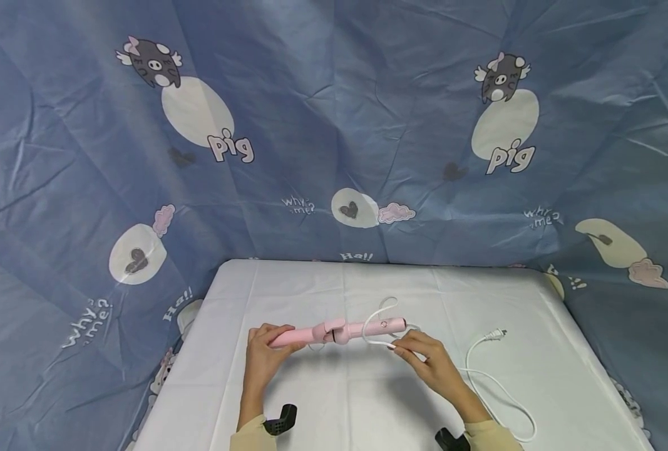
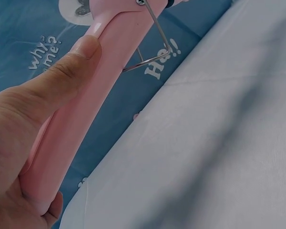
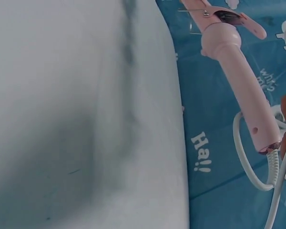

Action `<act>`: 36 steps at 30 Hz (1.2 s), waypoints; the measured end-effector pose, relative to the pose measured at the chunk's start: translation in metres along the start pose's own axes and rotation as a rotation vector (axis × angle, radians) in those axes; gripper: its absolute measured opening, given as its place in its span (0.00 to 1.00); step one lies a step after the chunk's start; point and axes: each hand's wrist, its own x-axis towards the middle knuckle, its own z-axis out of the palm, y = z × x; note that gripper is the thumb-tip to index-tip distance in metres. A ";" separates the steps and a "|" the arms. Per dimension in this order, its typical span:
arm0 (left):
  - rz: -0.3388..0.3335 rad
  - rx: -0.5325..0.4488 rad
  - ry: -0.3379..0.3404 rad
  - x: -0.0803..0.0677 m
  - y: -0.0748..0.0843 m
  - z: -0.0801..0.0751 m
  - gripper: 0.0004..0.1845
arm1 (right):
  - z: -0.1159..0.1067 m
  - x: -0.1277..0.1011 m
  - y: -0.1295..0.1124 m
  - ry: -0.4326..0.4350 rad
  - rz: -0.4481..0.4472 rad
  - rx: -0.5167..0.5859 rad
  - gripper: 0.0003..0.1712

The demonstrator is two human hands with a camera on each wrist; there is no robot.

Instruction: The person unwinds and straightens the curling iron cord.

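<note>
Now L hand (image 1: 266, 357) grips curler (image 1: 339, 331), R hand (image 1: 429, 363) pinches cord (image 1: 494, 382)

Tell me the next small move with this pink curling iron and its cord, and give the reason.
Probably draw another loop of the white cord toward the handle. The left hand grips the barrel end of the pink curling iron, held above the white table; the right hand pinches the cord near the handle, where one loop shows, while most of the cord and the plug lie loose on the table.
</note>
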 end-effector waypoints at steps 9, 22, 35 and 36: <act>-0.017 -0.018 -0.044 -0.004 -0.004 -0.003 0.21 | -0.009 0.015 -0.002 0.008 0.089 0.022 0.14; -0.015 -0.003 -0.151 -0.006 -0.005 -0.009 0.21 | -0.024 0.027 0.020 -0.023 0.229 -0.040 0.11; 0.017 -0.050 -0.214 -0.005 -0.007 -0.012 0.21 | -0.016 0.011 0.074 -0.042 0.307 -0.028 0.09; 0.018 -0.058 -0.216 -0.005 -0.007 -0.012 0.21 | -0.015 0.010 0.076 -0.046 0.315 -0.033 0.09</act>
